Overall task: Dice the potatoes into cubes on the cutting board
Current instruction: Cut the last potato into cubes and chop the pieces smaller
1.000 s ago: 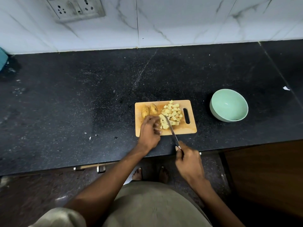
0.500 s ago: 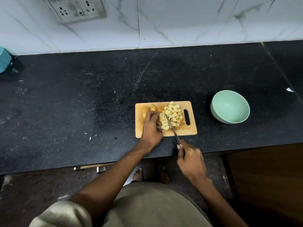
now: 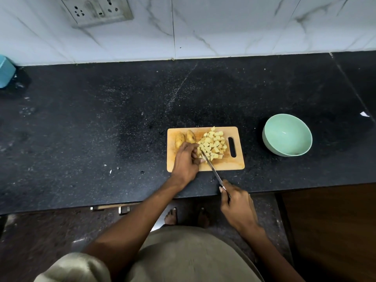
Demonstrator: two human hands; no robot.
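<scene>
the left hand [image 3: 186, 159] lies on the near left part of the rectangular wooden cutting board [image 3: 234, 163], fingers curled down over a potato piece that it mostly hides. the right hand [image 3: 238, 204] is well apart from it, off the near edge of the counter, fingers wrapped round the handle of a slim metal kitchen knife [image 3: 211, 167]. the blade runs up and left from that hand, its tip among the pale yellow potato cubes [image 3: 213, 144] just beside the left fingers. the cubes are heaped in the board's middle, next to its slot handle. two unpeeled brown potatoes [image 3: 185, 138] sit at the board's far left corner, touching each other. the board rests on a black speckled stone counter [image 3: 101, 129]. a pale green round bowl [image 3: 286, 135] stands to the right, apart from the board. white marbled tiles [image 3: 223, 27] with a switch socket plate [image 3: 97, 9] back the counter.
</scene>
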